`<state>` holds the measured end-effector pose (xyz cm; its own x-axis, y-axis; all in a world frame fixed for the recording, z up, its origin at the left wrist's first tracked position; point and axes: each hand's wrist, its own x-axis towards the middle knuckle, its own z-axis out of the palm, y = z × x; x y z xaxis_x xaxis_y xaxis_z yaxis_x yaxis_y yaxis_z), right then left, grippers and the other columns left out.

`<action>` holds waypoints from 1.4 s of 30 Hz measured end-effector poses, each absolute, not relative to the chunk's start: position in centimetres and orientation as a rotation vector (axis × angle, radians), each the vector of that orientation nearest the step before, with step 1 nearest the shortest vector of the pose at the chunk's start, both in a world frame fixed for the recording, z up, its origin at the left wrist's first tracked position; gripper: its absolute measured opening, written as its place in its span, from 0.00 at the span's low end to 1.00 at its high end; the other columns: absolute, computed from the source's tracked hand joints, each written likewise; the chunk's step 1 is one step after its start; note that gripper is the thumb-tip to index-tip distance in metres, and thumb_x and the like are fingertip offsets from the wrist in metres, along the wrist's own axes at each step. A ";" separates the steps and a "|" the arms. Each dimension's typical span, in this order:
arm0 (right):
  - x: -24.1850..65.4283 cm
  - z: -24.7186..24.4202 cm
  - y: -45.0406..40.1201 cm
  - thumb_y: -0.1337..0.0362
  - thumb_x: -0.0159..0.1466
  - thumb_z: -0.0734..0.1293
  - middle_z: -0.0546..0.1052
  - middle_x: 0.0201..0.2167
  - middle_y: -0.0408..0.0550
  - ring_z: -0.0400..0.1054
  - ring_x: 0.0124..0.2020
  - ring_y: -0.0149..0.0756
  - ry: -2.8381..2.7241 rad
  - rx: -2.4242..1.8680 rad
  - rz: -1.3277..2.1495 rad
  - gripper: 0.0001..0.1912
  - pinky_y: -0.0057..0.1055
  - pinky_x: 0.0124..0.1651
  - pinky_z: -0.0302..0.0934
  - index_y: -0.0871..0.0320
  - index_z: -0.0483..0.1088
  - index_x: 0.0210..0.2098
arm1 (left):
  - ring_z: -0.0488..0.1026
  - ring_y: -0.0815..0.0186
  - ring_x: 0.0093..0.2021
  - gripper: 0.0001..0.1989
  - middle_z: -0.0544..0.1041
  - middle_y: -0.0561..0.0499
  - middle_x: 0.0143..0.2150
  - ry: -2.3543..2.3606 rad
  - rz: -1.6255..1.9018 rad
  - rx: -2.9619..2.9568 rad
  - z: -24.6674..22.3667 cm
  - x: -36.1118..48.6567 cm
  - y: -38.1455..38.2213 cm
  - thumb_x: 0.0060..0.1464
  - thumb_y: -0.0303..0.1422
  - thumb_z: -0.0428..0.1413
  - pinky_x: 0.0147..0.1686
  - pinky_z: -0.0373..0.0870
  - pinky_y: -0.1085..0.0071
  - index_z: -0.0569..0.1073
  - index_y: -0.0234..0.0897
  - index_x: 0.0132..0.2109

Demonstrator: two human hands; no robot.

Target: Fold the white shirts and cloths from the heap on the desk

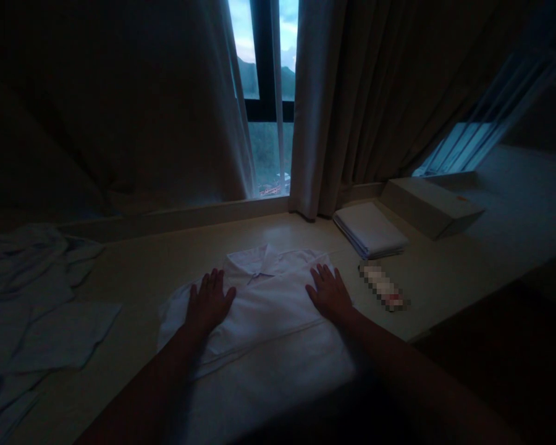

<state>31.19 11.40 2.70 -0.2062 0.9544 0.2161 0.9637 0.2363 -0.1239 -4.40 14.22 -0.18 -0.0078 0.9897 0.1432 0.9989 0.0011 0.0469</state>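
A white collared shirt (264, 309) lies spread on the pale ledge in front of me, its collar toward the window. My left hand (212, 301) rests flat on the shirt's left shoulder area, fingers stretched out. On the opposite shoulder area my right hand (328, 293) also lies flat, with its fingers apart. Neither hand grips the cloth. The lower part of the shirt runs toward my body and fades into shadow.
A folded stack of white cloth (370, 228) sits at the back right, beside a pale box (430, 207). Nearer lies a blurred-out long object (382, 285). Crumpled white garments (32, 309) cover the left side. Curtains (317, 111) hang behind, around a narrow window (271, 151).
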 end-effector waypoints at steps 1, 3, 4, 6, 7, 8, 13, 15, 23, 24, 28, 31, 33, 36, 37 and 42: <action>31.2 2.7 11.4 0.49 0.69 0.51 0.55 0.67 0.55 0.42 0.68 0.46 -2.260 -1.798 -0.060 0.30 0.49 0.67 0.25 0.59 0.55 0.65 | 0.42 0.50 0.70 0.36 0.46 0.40 0.71 -2.186 -0.196 -2.172 -0.1 -4.4 14.4 0.60 0.48 0.36 0.63 0.41 0.46 0.48 0.31 0.69; 31.2 2.7 11.4 0.49 0.69 0.51 0.55 0.67 0.55 0.42 0.68 0.46 -2.255 -1.804 -0.061 0.30 0.49 0.67 0.25 0.59 0.55 0.65 | 0.43 0.50 0.70 0.35 0.46 0.40 0.71 -2.210 -0.169 -2.191 0.2 -4.5 14.6 0.60 0.47 0.36 0.63 0.43 0.46 0.48 0.30 0.68; 31.2 2.7 11.4 0.49 0.69 0.51 0.54 0.67 0.55 0.42 0.68 0.46 -2.254 -1.809 -0.060 0.30 0.50 0.67 0.25 0.59 0.55 0.65 | 0.44 0.50 0.70 0.35 0.47 0.39 0.71 -2.209 -0.160 -2.198 0.5 -4.6 14.6 0.60 0.46 0.35 0.63 0.43 0.46 0.49 0.30 0.68; 31.2 2.7 11.4 0.49 0.69 0.51 0.54 0.67 0.55 0.42 0.68 0.47 -2.252 -1.817 -0.057 0.30 0.50 0.67 0.25 0.59 0.55 0.65 | 0.45 0.50 0.69 0.35 0.48 0.38 0.71 -2.173 -0.171 -2.179 1.3 -5.0 14.4 0.60 0.46 0.35 0.63 0.44 0.48 0.49 0.28 0.68; 31.2 2.7 11.4 0.49 0.69 0.51 0.54 0.67 0.54 0.42 0.68 0.47 -2.254 -1.819 -0.054 0.30 0.50 0.67 0.25 0.59 0.55 0.65 | 0.45 0.50 0.69 0.36 0.49 0.37 0.70 -2.144 -0.180 -2.160 1.7 -5.3 14.0 0.60 0.46 0.35 0.63 0.44 0.49 0.50 0.27 0.68; 31.2 2.7 11.4 0.49 0.69 0.51 0.54 0.67 0.54 0.42 0.68 0.47 -2.257 -1.818 -0.052 0.30 0.50 0.67 0.25 0.58 0.55 0.65 | 0.45 0.50 0.69 0.36 0.50 0.36 0.70 -2.111 -0.185 -2.142 2.1 -5.8 13.5 0.60 0.48 0.35 0.64 0.43 0.50 0.51 0.26 0.67; 31.3 2.6 11.5 0.49 0.69 0.51 0.55 0.67 0.54 0.43 0.68 0.46 -2.267 -1.805 -0.057 0.31 0.49 0.67 0.26 0.59 0.55 0.65 | 0.45 0.48 0.69 0.41 0.51 0.36 0.69 -2.115 -0.058 -2.104 2.2 -9.2 8.0 0.56 0.55 0.37 0.63 0.46 0.49 0.57 0.27 0.65; 31.4 2.5 11.5 0.49 0.69 0.51 0.55 0.67 0.55 0.43 0.68 0.46 -2.270 -1.807 -0.061 0.31 0.49 0.67 0.26 0.59 0.55 0.65 | 0.46 0.47 0.69 0.43 0.52 0.35 0.69 -2.166 -0.026 -2.083 1.3 -10.6 5.6 0.55 0.56 0.38 0.63 0.47 0.50 0.56 0.27 0.66; 31.5 1.8 11.6 0.49 0.69 0.50 0.53 0.68 0.54 0.40 0.69 0.45 -2.281 -1.826 -0.044 0.31 0.48 0.67 0.27 0.58 0.54 0.65 | 0.45 0.52 0.69 0.40 0.51 0.37 0.70 -2.214 -0.109 -1.956 -0.8 -11.8 3.0 0.58 0.53 0.36 0.64 0.45 0.52 0.50 0.30 0.68; 31.5 1.8 11.5 0.49 0.69 0.51 0.52 0.68 0.54 0.40 0.69 0.46 -2.281 -1.826 -0.042 0.31 0.48 0.67 0.27 0.58 0.54 0.65 | 0.45 0.52 0.69 0.39 0.51 0.37 0.70 -2.204 -0.106 -1.959 -0.7 -11.7 3.0 0.58 0.53 0.36 0.64 0.45 0.52 0.51 0.30 0.68; 31.4 1.9 11.5 0.49 0.69 0.50 0.52 0.68 0.54 0.40 0.69 0.45 -2.281 -1.821 -0.029 0.31 0.48 0.67 0.27 0.58 0.53 0.66 | 0.46 0.52 0.69 0.38 0.52 0.36 0.69 -2.189 -0.100 -1.941 -0.2 -11.5 2.9 0.58 0.52 0.37 0.64 0.45 0.52 0.53 0.30 0.67; 31.3 2.1 11.6 0.49 0.69 0.51 0.52 0.68 0.55 0.40 0.69 0.47 -2.277 -1.838 -0.011 0.31 0.49 0.67 0.28 0.59 0.54 0.66 | 0.44 0.52 0.70 0.36 0.51 0.37 0.70 -2.139 -0.090 -1.980 0.6 -11.3 3.5 0.58 0.50 0.37 0.64 0.43 0.52 0.55 0.30 0.66; 31.3 2.2 11.6 0.49 0.69 0.51 0.53 0.67 0.55 0.41 0.68 0.47 -2.276 -1.837 -0.019 0.31 0.50 0.66 0.28 0.59 0.54 0.66 | 0.43 0.52 0.70 0.35 0.49 0.39 0.71 -2.083 -0.076 -2.074 1.1 -10.9 4.6 0.59 0.49 0.37 0.63 0.44 0.52 0.54 0.33 0.67; 31.3 2.2 11.6 0.49 0.69 0.51 0.53 0.67 0.54 0.41 0.68 0.46 -2.272 -1.835 -0.040 0.31 0.49 0.67 0.28 0.58 0.54 0.66 | 0.47 0.50 0.69 0.34 0.49 0.40 0.70 -2.125 -0.076 -2.103 1.4 -10.3 6.7 0.60 0.49 0.35 0.60 0.49 0.49 0.51 0.38 0.68; 31.3 2.2 11.6 0.49 0.69 0.51 0.53 0.67 0.54 0.41 0.68 0.46 -2.268 -1.836 -0.045 0.31 0.48 0.67 0.28 0.58 0.54 0.66 | 0.48 0.49 0.68 0.34 0.50 0.39 0.70 -2.157 -0.080 -2.075 1.4 -10.1 7.2 0.59 0.49 0.35 0.60 0.49 0.48 0.51 0.39 0.68; 31.4 2.2 11.6 0.49 0.69 0.51 0.53 0.67 0.54 0.42 0.68 0.46 -2.264 -1.833 -0.049 0.31 0.49 0.67 0.29 0.58 0.54 0.65 | 0.48 0.46 0.67 0.34 0.50 0.37 0.70 -2.169 -0.025 -2.050 2.0 -9.5 8.0 0.60 0.49 0.35 0.59 0.47 0.45 0.51 0.37 0.68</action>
<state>31.45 11.64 2.21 -0.1930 0.9613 0.1968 0.9689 0.2184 -0.1166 -9.49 8.01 2.01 -0.0501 0.9909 0.1251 0.9935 0.0623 -0.0954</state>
